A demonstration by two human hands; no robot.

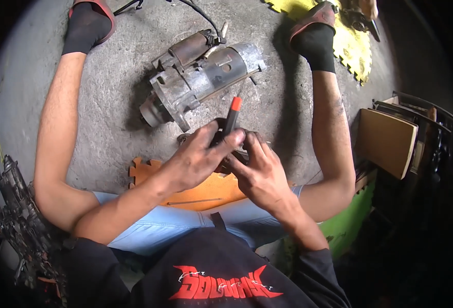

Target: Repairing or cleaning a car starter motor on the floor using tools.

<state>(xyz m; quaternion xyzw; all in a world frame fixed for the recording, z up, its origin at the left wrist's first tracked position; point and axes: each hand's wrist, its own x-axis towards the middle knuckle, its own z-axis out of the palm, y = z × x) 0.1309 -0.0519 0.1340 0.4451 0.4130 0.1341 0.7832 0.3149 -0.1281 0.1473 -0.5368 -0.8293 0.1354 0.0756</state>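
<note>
My left hand (193, 159) is closed round a slim black stick-shaped tool with an orange end (235, 104), which points up and away from me; its exact kind I cannot make out. Close beside it, my right hand (263, 174) has its fingers bent round a dark part that is mostly hidden between the two hands. Just beyond them a starter motor (221, 72), grey metal with a dark band and a smaller cylinder on top, lies on its side on the concrete floor. Both hands look smudged with grease.
Under my hands lies an orange foam mat (206, 190) with a thin metal rod (195, 200) on it. A cable (204, 14) runs near the motor. Yellow mat (357, 54) sits far right, a tan panel (385, 141) right, greasy metal parts (18, 205) left.
</note>
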